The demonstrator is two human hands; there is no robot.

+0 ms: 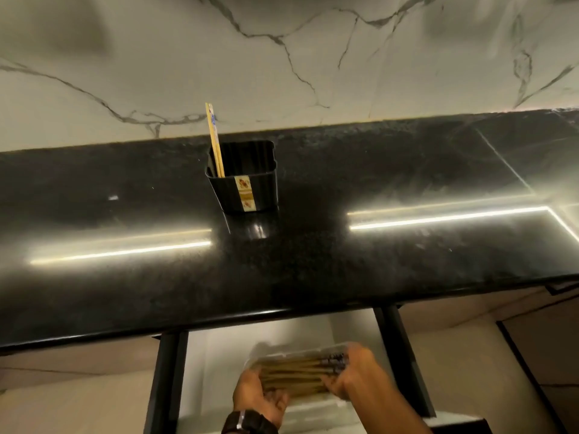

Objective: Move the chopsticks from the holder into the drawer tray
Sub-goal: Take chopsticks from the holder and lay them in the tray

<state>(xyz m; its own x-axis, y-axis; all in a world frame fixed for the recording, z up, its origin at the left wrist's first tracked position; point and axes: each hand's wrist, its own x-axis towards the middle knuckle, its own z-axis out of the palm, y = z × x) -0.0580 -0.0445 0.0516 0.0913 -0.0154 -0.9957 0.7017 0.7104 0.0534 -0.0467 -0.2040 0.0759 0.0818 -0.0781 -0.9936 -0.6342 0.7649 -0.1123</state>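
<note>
A black square holder with a gold label stands on the dark countertop, with two pale chopsticks leaning in its left corner. Below the counter edge, an open drawer holds a clear tray. A bundle of several brown chopsticks lies across the tray. My left hand cups the bundle's left end, and my right hand grips its right end with the dark tips. The hands are blurred.
A white marble backsplash rises behind the counter. Black drawer rails frame the open drawer. Light strips reflect on the glossy countertop. A dark watch sits on my left wrist.
</note>
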